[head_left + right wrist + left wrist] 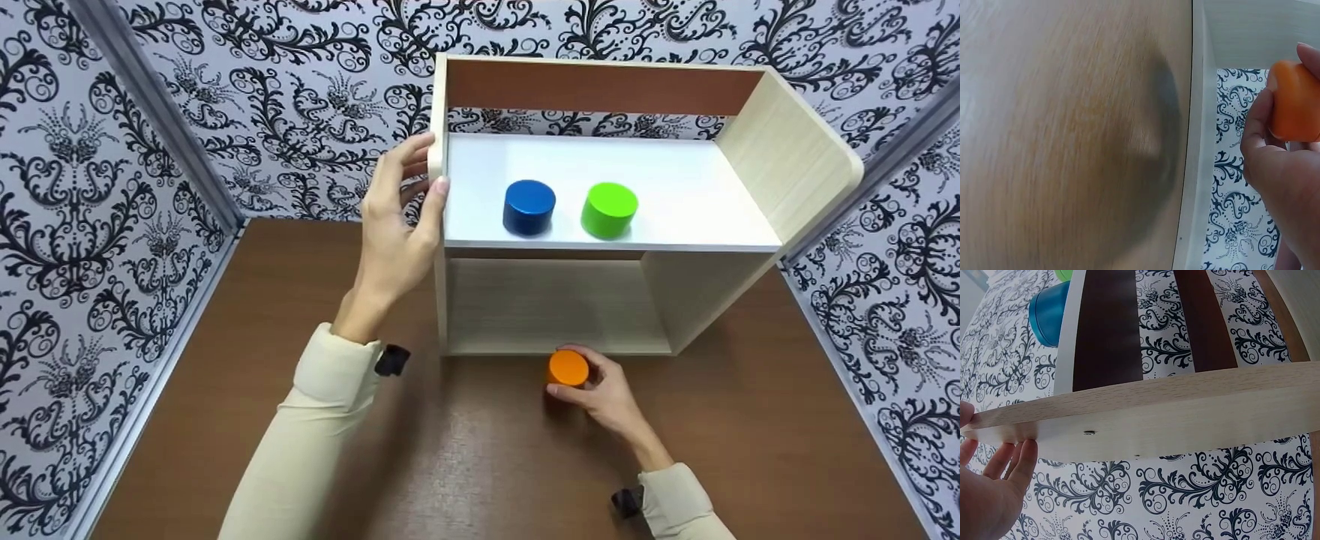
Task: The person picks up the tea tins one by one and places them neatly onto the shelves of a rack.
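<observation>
An orange cylinder (568, 368) is gripped between the thumb and fingers of my right hand (609, 397), in front of the shelf's lower front edge. The right wrist view also shows the orange cylinder (1294, 104) in that hand. My left hand (401, 221) holds the front edge of the left side panel of a small wooden shelf unit (440, 292), thumb on one side and fingers on the other. On the unit's white upper shelf (682, 195) stand a blue cylinder (529, 208) and, to its right, a green cylinder (609, 211).
Below the white shelf is an open lower compartment (555, 304). The unit stands on a brown wooden table (465, 465). Walls with black scroll patterns (300, 112) and grey metal posts (165, 112) enclose the table at the back and sides.
</observation>
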`<control>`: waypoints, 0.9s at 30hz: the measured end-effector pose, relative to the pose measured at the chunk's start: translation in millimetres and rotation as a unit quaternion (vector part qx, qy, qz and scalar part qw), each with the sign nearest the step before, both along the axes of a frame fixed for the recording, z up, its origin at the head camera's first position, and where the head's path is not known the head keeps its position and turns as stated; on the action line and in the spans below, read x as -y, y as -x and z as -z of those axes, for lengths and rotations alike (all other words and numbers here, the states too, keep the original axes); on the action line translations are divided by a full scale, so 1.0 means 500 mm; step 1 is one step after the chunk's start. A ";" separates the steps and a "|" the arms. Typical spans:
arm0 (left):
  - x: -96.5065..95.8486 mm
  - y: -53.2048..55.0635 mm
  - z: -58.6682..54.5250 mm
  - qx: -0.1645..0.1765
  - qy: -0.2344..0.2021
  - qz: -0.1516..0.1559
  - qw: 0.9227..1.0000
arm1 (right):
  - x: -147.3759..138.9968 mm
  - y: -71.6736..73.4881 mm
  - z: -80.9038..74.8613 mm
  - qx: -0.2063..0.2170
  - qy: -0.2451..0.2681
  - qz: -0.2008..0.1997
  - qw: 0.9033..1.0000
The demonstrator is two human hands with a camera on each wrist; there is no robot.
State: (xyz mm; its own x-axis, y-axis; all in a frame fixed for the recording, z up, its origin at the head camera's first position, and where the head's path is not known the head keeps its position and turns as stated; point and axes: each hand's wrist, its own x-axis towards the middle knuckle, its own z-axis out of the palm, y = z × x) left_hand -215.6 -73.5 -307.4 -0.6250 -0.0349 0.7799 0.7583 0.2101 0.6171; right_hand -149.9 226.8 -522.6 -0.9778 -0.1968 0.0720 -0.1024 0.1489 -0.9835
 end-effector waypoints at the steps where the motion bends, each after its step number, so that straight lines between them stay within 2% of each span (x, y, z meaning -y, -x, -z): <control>1: 0.000 0.000 0.000 -0.001 0.000 0.000 1.000 | 0.000 -0.001 -0.001 0.001 0.000 0.001 1.000; 20: -0.002 0.000 -0.001 0.003 -0.003 -0.002 1.000 | -0.004 -0.003 -0.002 0.014 0.011 0.000 1.000; 27: -0.001 -0.001 0.000 0.002 -0.001 -0.001 1.000 | -0.010 -0.003 -0.017 0.011 0.015 0.003 1.000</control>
State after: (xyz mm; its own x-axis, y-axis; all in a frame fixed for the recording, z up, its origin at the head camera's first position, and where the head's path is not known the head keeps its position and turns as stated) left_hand -215.2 -73.2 -307.4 -0.6286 -0.0378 0.7768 0.7551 0.2098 0.6212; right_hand -148.2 231.6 -514.0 -0.9805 -0.1885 0.0563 -0.0800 0.1205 -0.9895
